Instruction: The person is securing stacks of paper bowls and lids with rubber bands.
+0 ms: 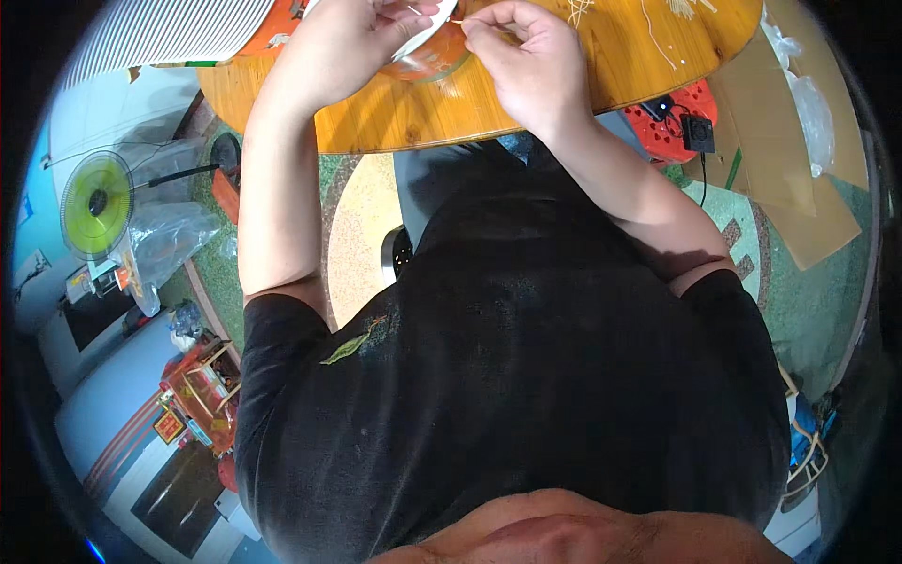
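At the upper edge my left hand (366,42) is closed on a white piece with a curved rim (425,32), which is cut off by the picture's top. Just right of it, my right hand (536,61) pinches a thin pale strand (458,21) between thumb and forefinger, close to the white rim. Below the white piece, a round, shiny, reddish see-through thing (432,64) rests on the wooden table (395,117); its kind is unclear. Loose pale strands (580,11) lie on the table right of my right hand, along with one long thin string (658,38).
Beneath the table's right edge stands a red plastic stool (700,99) with a black box-shaped device (697,133) and cable. Flattened cardboard (770,141) lies on the right. A green-bladed fan (97,204) and plastic bags (169,235) are at the left.
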`<action>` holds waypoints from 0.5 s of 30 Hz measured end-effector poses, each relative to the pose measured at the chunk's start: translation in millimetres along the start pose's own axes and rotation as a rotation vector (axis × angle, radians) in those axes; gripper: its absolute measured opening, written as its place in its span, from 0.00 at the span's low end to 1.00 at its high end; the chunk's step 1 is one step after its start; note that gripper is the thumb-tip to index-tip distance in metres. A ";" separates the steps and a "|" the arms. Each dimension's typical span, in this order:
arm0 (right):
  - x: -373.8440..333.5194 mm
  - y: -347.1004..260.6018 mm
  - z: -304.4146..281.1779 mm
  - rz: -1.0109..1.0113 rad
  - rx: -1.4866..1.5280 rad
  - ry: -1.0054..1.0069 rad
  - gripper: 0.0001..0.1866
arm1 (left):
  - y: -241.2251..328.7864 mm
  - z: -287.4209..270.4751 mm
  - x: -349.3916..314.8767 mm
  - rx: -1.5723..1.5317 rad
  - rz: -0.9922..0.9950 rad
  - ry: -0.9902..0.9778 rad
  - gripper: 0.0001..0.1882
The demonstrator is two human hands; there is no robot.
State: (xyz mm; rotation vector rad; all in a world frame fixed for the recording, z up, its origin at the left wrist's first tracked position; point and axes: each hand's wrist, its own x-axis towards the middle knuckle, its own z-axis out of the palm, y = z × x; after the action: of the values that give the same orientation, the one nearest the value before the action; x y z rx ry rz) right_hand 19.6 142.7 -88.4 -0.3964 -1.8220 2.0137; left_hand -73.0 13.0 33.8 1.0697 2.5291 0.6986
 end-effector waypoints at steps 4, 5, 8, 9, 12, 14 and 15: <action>0.7 1.1 0.6 0.018 0.041 0.001 0.06 | -3.0 1.6 2.7 -0.113 -0.004 -0.076 0.08; 0.6 1.2 1.1 0.017 0.031 0.009 0.07 | -3.6 1.3 2.7 -0.112 -0.005 -0.074 0.08; -0.2 -3.0 1.5 0.013 -0.012 0.014 0.07 | -6.0 1.2 3.9 -0.132 -0.032 -0.097 0.08; -0.1 -3.4 1.8 0.011 -0.012 0.012 0.07 | -6.5 1.1 3.6 -0.096 0.000 -0.093 0.08; 0.4 -3.7 2.9 0.009 0.008 0.000 0.07 | -6.5 2.3 4.9 -0.092 -0.003 -0.099 0.07; 0.4 -2.8 3.5 -0.021 -0.009 0.014 0.07 | -7.8 3.0 7.5 -0.124 -0.034 -0.109 0.06; 0.3 -4.5 3.8 -0.023 -0.009 0.012 0.07 | -9.3 2.7 8.3 -0.097 0.014 -0.111 0.06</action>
State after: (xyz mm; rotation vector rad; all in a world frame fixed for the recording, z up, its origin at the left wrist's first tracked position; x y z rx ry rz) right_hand 18.0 139.8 -83.5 -0.3879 -1.8208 1.9846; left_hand -82.8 14.3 25.8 1.0643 2.3712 0.7373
